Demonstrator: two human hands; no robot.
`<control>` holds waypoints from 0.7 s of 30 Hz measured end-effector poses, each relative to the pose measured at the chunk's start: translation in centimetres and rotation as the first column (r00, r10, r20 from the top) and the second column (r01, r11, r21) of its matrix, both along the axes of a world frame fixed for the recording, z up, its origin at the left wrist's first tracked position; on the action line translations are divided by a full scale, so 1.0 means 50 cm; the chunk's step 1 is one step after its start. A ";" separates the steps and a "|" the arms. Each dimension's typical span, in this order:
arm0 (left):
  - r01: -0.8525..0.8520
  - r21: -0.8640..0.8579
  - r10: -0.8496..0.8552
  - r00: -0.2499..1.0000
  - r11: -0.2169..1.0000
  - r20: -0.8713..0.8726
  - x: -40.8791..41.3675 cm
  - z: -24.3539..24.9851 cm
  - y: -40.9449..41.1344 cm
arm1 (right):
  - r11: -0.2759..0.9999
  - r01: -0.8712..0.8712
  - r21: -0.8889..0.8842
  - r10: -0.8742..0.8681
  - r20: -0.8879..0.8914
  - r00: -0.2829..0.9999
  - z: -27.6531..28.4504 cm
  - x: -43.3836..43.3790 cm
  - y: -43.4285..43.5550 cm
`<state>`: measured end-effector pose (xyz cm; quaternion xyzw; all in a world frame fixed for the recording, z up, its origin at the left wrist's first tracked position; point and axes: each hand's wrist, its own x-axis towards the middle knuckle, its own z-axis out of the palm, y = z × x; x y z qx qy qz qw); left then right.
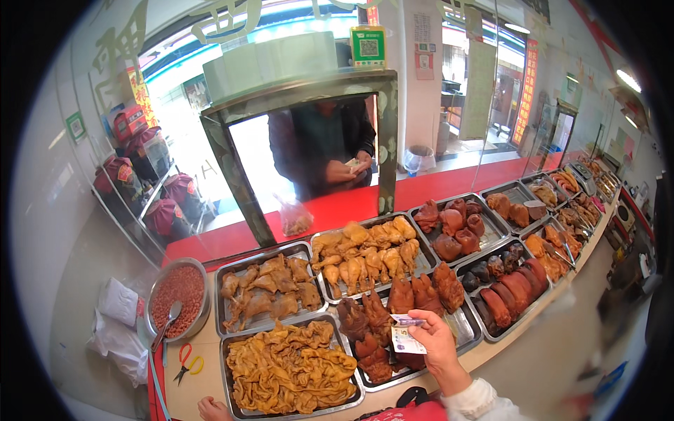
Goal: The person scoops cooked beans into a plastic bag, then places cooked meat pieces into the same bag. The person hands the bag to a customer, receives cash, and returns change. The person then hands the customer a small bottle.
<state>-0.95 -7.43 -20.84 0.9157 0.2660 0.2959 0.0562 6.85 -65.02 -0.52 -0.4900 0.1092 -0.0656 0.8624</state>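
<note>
My right hand [434,337] holds folded paper banknotes [408,341] between thumb and fingers, above a metal tray of braised pig trotters [373,363]. At the lower edge, part of my left hand [213,409] shows by the counter's near edge, beside a tray of yellow-brown tripe-like meat [289,368]; its fingers are partly cut off by the frame. Past the serving window, a person [321,142] in dark clothes holds paper money [353,166] in both hands. A knotted clear plastic bag of food [295,216] sits on the red ledge [337,201] before that person.
Red-and-yellow-handled scissors [187,363] lie left of the trays, near a steel bowl of peanuts [176,300] with a spoon [169,321]. Behind stand trays of chicken legs [363,263] and flattened poultry pieces [268,289]. More meat trays run right towards a scale [581,176]. Glass encloses the counter.
</note>
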 end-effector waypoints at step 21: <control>-0.041 -0.031 0.040 0.999 0.999 -0.033 0.011 0.029 -0.015 | 0.995 0.045 -0.089 -0.038 0.074 0.997 0.008 0.008 -0.014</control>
